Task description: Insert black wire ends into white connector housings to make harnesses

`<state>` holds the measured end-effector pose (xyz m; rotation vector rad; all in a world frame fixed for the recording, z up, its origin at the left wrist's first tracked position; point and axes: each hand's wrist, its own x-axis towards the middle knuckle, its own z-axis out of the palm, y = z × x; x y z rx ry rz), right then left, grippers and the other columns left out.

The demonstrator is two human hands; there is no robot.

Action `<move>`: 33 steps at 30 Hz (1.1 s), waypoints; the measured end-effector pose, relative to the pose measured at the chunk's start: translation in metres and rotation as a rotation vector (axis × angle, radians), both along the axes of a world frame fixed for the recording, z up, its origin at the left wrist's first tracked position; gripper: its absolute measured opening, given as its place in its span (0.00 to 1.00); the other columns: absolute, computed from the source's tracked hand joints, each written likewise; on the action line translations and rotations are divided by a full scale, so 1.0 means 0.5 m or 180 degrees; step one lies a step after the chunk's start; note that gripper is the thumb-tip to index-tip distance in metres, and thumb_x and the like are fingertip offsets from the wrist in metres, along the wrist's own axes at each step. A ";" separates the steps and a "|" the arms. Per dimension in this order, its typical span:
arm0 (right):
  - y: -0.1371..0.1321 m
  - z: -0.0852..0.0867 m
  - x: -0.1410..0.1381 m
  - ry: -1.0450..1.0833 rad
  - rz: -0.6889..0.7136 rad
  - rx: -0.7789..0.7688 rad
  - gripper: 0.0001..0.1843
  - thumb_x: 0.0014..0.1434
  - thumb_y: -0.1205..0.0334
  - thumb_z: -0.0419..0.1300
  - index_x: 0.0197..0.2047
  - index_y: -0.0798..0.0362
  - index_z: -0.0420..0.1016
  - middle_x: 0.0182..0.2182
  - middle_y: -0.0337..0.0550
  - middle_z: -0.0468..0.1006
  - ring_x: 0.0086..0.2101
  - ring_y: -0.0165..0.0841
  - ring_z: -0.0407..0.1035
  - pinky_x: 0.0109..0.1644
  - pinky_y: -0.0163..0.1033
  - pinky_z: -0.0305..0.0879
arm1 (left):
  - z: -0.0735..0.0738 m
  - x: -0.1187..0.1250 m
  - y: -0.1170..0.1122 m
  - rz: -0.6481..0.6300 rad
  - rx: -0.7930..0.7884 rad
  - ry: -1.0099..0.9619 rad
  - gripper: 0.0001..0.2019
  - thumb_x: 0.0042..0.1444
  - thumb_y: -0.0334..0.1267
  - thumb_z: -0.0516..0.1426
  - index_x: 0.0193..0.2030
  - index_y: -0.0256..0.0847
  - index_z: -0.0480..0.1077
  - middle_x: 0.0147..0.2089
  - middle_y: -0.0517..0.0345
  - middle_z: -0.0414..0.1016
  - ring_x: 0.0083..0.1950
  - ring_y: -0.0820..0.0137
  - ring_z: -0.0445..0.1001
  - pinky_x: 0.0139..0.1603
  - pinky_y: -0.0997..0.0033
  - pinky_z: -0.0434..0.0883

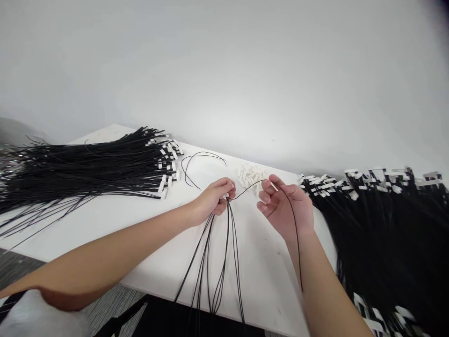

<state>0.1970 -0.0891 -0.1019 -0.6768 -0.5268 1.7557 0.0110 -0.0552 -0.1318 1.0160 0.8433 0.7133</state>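
My left hand (214, 199) is closed around the upper ends of several thin black wires (228, 238), which hang down over the table's front edge. A small white piece shows between its fingers, mostly hidden. My right hand (289, 208), palm turned up and fingers curled, has a single black wire (295, 224) at its fingertips. From there one end arcs left to my left hand, while the other drops along my right wrist. Just behind the hands lies a heap of small white connector housings (249, 174).
A thick bundle of black wires (105, 164) with white connectors lies on the left of the white table (259, 285). More wires (386, 234) with white ends are piled at the right. Loose curved wires (204, 152) rest near the back, before a plain wall (224, 70).
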 end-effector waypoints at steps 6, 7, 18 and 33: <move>0.014 0.002 0.043 0.0433 -0.1170 -0.0035 0.18 0.55 0.57 0.42 0.42 0.54 0.67 0.34 0.41 0.70 0.29 0.27 0.66 0.30 0.34 0.65 | -0.004 -0.004 0.002 -0.0036 -0.0091 -0.0076 0.09 0.56 0.44 0.49 0.31 0.42 0.56 0.31 0.62 0.62 0.14 0.85 0.45 0.16 0.78 0.39; 0.017 0.002 0.050 0.0416 -0.1307 -0.0006 0.18 0.56 0.56 0.42 0.43 0.54 0.66 0.34 0.41 0.70 0.30 0.26 0.66 0.30 0.34 0.65 | -0.004 -0.004 0.002 -0.0045 -0.0102 -0.0078 0.08 0.56 0.44 0.49 0.31 0.42 0.56 0.31 0.62 0.62 0.14 0.85 0.45 0.16 0.78 0.39; 0.049 -0.021 0.105 -0.0260 -0.2740 0.0106 0.08 0.58 0.57 0.54 0.36 0.53 0.64 0.23 0.31 0.62 0.22 0.18 0.61 0.28 0.26 0.64 | 0.003 -0.005 -0.007 0.0032 -0.0183 -0.0134 0.07 0.53 0.41 0.52 0.30 0.40 0.59 0.24 0.65 0.50 0.15 0.84 0.45 0.17 0.78 0.40; -0.001 -0.034 -0.027 -0.4234 -0.1714 0.1975 0.09 0.52 0.58 0.59 0.32 0.52 0.78 0.21 0.38 0.63 0.23 0.24 0.55 0.25 0.32 0.53 | -0.007 -0.001 0.000 0.0099 -0.0251 -0.0615 0.10 0.52 0.44 0.55 0.34 0.39 0.63 0.34 0.63 0.60 0.16 0.87 0.48 0.16 0.80 0.41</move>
